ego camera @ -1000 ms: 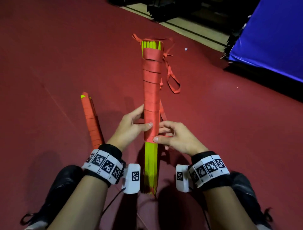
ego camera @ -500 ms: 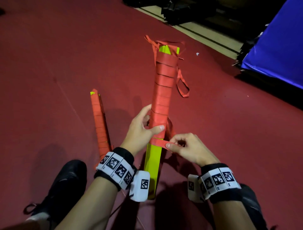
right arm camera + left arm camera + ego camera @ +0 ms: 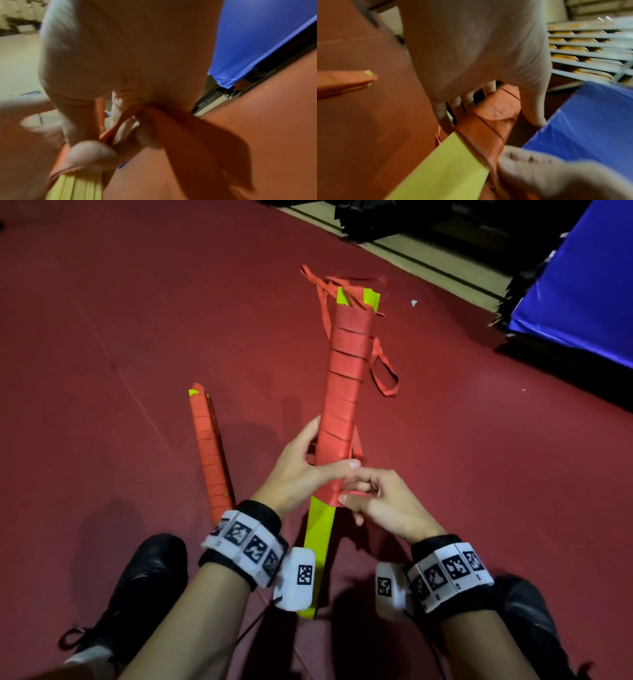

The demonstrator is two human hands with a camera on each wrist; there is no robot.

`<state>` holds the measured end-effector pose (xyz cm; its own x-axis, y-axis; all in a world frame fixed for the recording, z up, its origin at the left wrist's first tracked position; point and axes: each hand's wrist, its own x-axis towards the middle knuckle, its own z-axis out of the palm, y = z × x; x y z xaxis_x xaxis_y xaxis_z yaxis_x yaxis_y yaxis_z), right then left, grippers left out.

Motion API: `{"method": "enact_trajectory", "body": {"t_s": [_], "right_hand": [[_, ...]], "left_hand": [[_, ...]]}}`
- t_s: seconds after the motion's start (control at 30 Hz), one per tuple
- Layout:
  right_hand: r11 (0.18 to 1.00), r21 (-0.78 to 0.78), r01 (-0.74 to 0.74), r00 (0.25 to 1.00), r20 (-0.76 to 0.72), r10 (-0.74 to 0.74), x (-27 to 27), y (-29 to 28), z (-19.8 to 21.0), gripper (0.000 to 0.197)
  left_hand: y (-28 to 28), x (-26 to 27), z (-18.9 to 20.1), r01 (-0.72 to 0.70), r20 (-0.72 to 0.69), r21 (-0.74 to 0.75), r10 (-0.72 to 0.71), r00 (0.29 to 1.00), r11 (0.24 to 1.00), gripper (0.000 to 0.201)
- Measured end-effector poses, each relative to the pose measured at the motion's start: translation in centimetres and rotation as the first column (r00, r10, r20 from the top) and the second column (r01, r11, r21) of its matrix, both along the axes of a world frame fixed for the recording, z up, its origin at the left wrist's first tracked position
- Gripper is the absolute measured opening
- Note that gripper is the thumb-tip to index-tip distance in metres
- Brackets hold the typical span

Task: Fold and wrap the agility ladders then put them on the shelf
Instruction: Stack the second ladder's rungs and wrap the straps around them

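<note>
The left hand (image 3: 471, 56) grips the strap-wound ladder (image 3: 489, 121), thumb on one side, fingers (image 3: 440, 112) on the other; a wrapped ladder (image 3: 342, 82) lies left.

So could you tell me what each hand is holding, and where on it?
The left hand grips the ladder bundle at the wrap's lower edge; the right hand pinches the strap beside it.

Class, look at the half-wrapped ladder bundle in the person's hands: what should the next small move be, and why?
Probably another turn of strap lower down. The left hand grips the bundle, the right hand pinches the red strap at the wrap's lower edge, and the yellow rungs below are bare.
</note>
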<state>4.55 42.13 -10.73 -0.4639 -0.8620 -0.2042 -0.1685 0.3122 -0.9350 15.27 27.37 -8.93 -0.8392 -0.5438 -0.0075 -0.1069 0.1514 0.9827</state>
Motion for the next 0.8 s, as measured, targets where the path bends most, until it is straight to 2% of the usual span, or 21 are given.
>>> {"method": "enact_trajectory", "body": {"t_s": [0.07,0.13,0.2,0.23,0.33,0.43,0.5,0.57,0.63,0.7,0.8], "right_hand": [[0.999,-0.016,0.052,0.999,-0.014,-0.052,0.2,-0.2,-0.3,0.013],[0.996,-0.021,0.081,0.995,-0.052,-0.082,0.5,-0.1,-0.5,0.011],[0.996,-0.026,0.089,0.994,-0.061,-0.091,0.1,0.3,-0.6,0.006],[0.995,-0.027,0.091,0.994,-0.050,-0.092,-0.1,0.6,-0.5,0.009],[0.997,0.066,0.032,0.996,-0.090,-0.026,-0.9,0.9,-0.4,0.029],[0.995,0.070,-0.068,0.998,-0.002,0.068,0.0,0.1,-0.6,0.021],[0.992,0.075,-0.098,0.995,-0.029,0.101,0.4,-0.4,-0.9,0.016],[0.986,0.127,-0.106,0.979,-0.161,0.126,0.1,-0.4,-1.0,0.019],[0.983,0.149,-0.103,0.957,-0.253,0.139,-0.4,-0.1,-0.6,0.013],[0.990,0.097,-0.105,0.965,-0.231,0.125,-0.8,0.1,-0.3,0.005],[0.996,-0.001,-0.086,0.983,-0.164,0.084,-0.8,0.2,-0.5,0.007]], "left_hand": [[0.3,-0.1,0.0,-0.029,0.042,-0.162,0.036,0.998,0.986,0.088],[0.8,0.0,-0.3,-0.043,0.056,-0.205,0.056,0.997,0.978,0.101],[1.2,0.1,-0.2,-0.097,0.016,-0.115,0.099,0.995,0.989,0.111],[1.4,0.2,-0.1,-0.099,-0.010,-0.039,0.099,0.995,0.994,0.111],[1.4,0.5,-1.1,-0.070,-0.092,0.105,0.080,0.993,0.992,0.091],[0.8,0.7,-1.4,-0.064,-0.081,0.170,0.079,0.994,0.983,0.065],[0.4,1.0,-1.3,-0.050,-0.079,0.225,0.069,0.994,0.973,0.066],[-0.1,1.3,-1.1,-0.060,-0.082,0.243,0.082,0.993,0.968,0.070],[-0.6,1.6,-1.1,-0.066,-0.079,0.229,0.086,0.993,0.971,0.069],[-0.9,1.8,-1.2,-0.058,-0.066,0.217,0.074,0.995,0.974,0.063],[-0.9,1.8,-0.9,-0.027,-0.076,0.235,0.047,0.996,0.972,0.061]]}}
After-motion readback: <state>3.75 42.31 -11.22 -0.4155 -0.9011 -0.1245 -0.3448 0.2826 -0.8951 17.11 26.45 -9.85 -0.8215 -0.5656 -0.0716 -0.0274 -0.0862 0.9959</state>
